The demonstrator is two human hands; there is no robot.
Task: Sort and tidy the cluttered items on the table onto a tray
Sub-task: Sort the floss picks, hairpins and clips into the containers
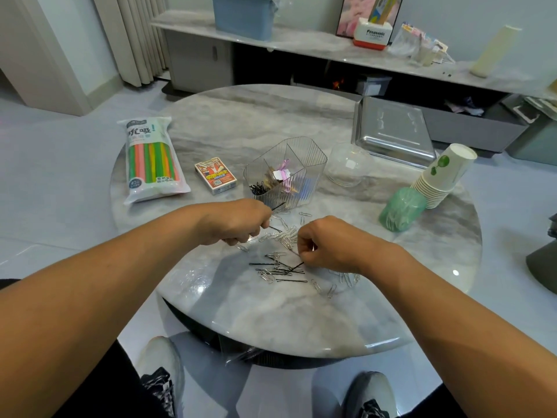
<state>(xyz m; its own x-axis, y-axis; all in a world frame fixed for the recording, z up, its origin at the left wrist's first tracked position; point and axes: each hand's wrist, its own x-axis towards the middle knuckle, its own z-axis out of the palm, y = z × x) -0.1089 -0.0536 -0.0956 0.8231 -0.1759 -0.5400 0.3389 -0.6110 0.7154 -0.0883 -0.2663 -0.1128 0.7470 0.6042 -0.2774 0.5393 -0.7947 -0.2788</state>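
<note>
- Status: sorting looks partly done. The clear organizer (286,173) already holds black hairpins in its near compartment and pink and brown clips in another.
- Left hand (238,221): fingers curled around a few black hairpins, the tips pointing toward the organizer.
- Right hand (325,242): fingertips pinch one hairpin at the edge of the loose pile (280,267).
- Remaining: scattered paperclips (286,233) and hairpins lie on the table (271,315). The metal tray (391,131) sits at the far right, with nothing visible on it.
- Unclear: exact pin count in the left hand; contents of the green bundle (402,209).
</note>
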